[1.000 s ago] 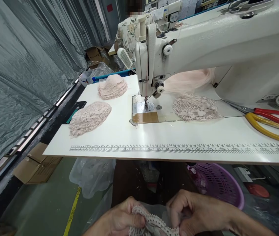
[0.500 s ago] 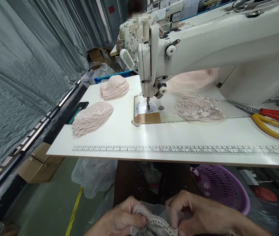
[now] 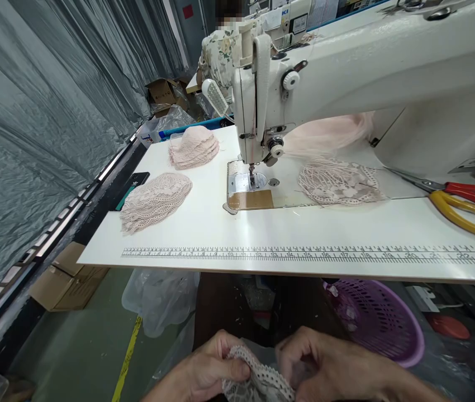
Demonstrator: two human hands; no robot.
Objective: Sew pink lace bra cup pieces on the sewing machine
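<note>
Over my lap, below the table edge, my left hand (image 3: 214,368) pinches a piece of pale lace (image 3: 258,377) with a scalloped, holed border. My right hand (image 3: 325,363) has its fingers closed on the right end of the same lace, where sheer mesh shows between the hands. The lower part of the piece runs out of the picture. Above, on the white table, stands a sewing machine (image 3: 262,100) with its needle over the metal plate. A stack of pink lace pieces (image 3: 157,201) lies at the left, with another pink stack (image 3: 195,148) behind it.
More lace (image 3: 340,181) lies right of the needle, near scissors (image 3: 451,195) with red and yellow handles. A printed ruler (image 3: 304,254) runs along the table's front edge. Below are a purple basket (image 3: 380,321) and a cardboard box (image 3: 67,279). A person in a floral top (image 3: 218,53) sits beyond.
My right hand has shifted slightly left, closer to my left hand, and the lace between them is more bunched. The things on the table have stayed in place.
</note>
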